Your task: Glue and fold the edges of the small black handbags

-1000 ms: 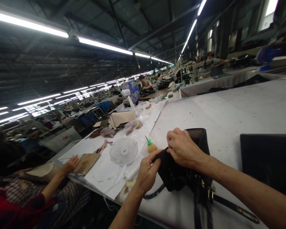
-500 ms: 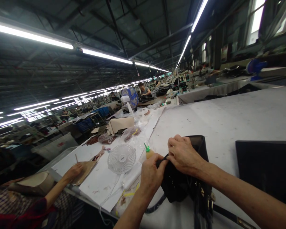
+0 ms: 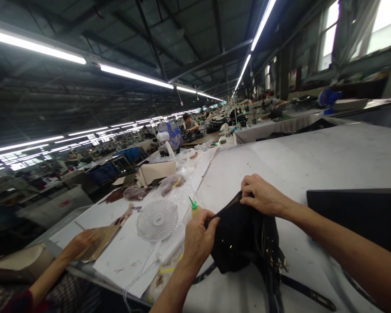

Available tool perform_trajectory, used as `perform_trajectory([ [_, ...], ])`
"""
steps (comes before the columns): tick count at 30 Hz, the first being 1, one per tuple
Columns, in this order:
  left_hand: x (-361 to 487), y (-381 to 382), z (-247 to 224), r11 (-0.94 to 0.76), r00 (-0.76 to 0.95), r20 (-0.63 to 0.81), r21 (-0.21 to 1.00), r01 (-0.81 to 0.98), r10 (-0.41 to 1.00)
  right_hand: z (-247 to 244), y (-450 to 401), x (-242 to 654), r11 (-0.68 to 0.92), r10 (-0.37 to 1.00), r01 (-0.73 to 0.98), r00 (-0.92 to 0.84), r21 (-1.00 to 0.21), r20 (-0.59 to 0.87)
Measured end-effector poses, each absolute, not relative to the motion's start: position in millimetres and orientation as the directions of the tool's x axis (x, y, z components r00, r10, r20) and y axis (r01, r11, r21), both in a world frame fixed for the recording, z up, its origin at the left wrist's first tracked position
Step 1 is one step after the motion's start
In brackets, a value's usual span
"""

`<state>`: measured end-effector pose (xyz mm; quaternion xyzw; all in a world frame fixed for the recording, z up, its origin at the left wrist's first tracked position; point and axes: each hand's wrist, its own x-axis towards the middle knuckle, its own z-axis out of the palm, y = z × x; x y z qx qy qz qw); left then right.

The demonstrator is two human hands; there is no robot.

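A black bag (image 3: 236, 237) with small gold-coloured metal fittings and dangling straps is held up over the white table. My left hand (image 3: 199, 232) pinches its upper left edge between thumb and fingers. At the upper right edge, my right hand (image 3: 262, 195) grips the material with bent fingers. The edge between both hands is stretched out straight. Just behind my left hand stands a glue bottle (image 3: 195, 208) with a green nozzle, partly covered by that hand. A dark strap (image 3: 308, 292) lies on the table to the bag's right.
A white fan (image 3: 157, 220) lies left of my left hand, with plastic bags and a beige piece (image 3: 157, 172) behind it. At the left, a co-worker's hand (image 3: 81, 243) rests on a brown piece (image 3: 101, 241). A black panel (image 3: 355, 213) lies at the right.
My right hand has moved away from my left, so the bag's edge between them is now pulled taut. The view has shifted slightly to the right.
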<state>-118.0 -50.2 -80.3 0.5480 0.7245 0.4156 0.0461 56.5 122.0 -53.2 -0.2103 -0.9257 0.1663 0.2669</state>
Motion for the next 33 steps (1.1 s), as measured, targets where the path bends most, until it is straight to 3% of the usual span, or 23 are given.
perform_trajectory([
  [14,-114.6,-52.6,-74.8,0.048,-0.374,0.340,0.682,0.730,0.863,-52.8,117.5,44.0,0.805,0.582,0.441,-0.715,-0.397,0.386],
  [16,-115.4,-48.4,-66.2,0.054,-0.310,0.296,0.639,0.768,0.904,-51.9,115.6,43.2,0.795,0.599,0.467,-0.707,-0.387,0.377],
  [20,-118.0,-28.5,-45.6,0.079,-0.163,0.165,0.424,0.902,0.973,-51.7,111.8,41.1,0.782,0.620,0.504,-0.689,-0.366,0.376],
  [25,-118.9,-4.7,-34.5,0.078,-0.107,0.138,0.202,0.976,0.985,-52.6,116.4,46.9,0.812,0.578,0.462,-0.717,-0.355,0.389],
  [29,-119.7,-1.2,-35.4,0.092,-0.117,0.110,0.210,0.973,0.987,-51.4,131.6,59.6,0.877,0.461,0.343,-0.795,-0.335,0.394],
  [33,-120.2,-2.1,-36.5,0.095,-0.123,0.105,0.238,0.967,0.987,-52.0,143.2,67.1,0.880,0.461,0.343,-0.782,-0.327,0.420],
])
